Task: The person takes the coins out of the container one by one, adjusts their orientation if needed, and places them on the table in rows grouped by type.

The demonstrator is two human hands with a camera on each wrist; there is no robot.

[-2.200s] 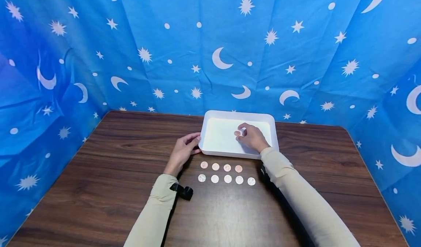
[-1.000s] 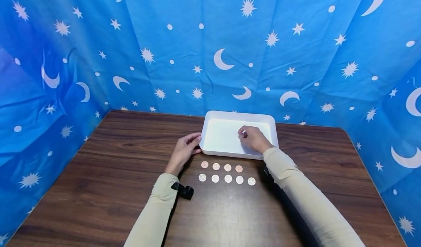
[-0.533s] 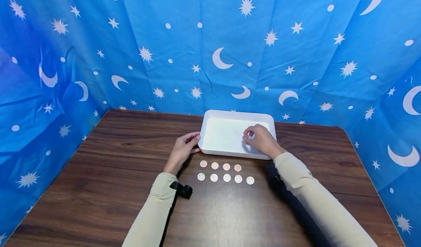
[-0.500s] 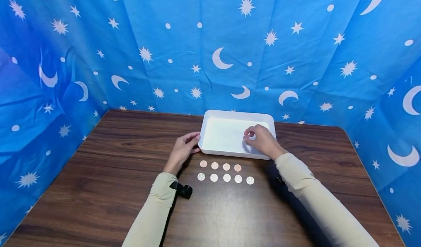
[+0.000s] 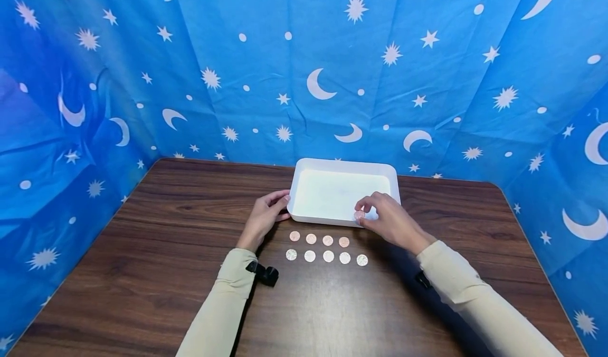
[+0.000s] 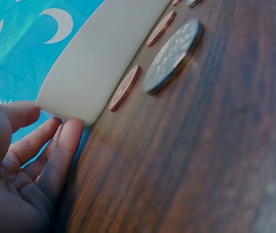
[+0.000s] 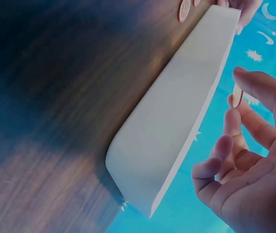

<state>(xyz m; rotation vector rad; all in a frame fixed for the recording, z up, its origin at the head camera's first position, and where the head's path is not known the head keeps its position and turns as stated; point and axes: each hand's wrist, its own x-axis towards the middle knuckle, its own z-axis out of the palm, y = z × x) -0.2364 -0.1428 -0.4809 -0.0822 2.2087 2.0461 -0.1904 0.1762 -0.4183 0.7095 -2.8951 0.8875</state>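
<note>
My right hand (image 5: 391,221) pinches a copper-coloured coin (image 5: 359,215) between thumb and fingertips, over the near wall of a white tray (image 5: 323,221). In the right wrist view that coin (image 7: 237,96) stands on edge between the thumb and a finger, above the level of the tray's rim (image 7: 210,92). At the tray's left end, my left hand (image 5: 263,217) holds the corner, thumb at the rim and fingers against the outside lower down. Just in front of the tray lie a row of several copper coins (image 5: 328,240) and a row of several silver coins (image 5: 328,256).
The tray stands near the back edge of a dark wooden table (image 5: 166,251). A blue cloth (image 5: 266,109) with white moons and stars hangs behind and at both sides. Each wrist wears a black camera, such as the left strap camera (image 5: 269,276).
My right hand has drawn back from the tray's middle toward its near right wall, with the copper coin in its fingers. The left hand, the tray and the coin rows stay in place.
</note>
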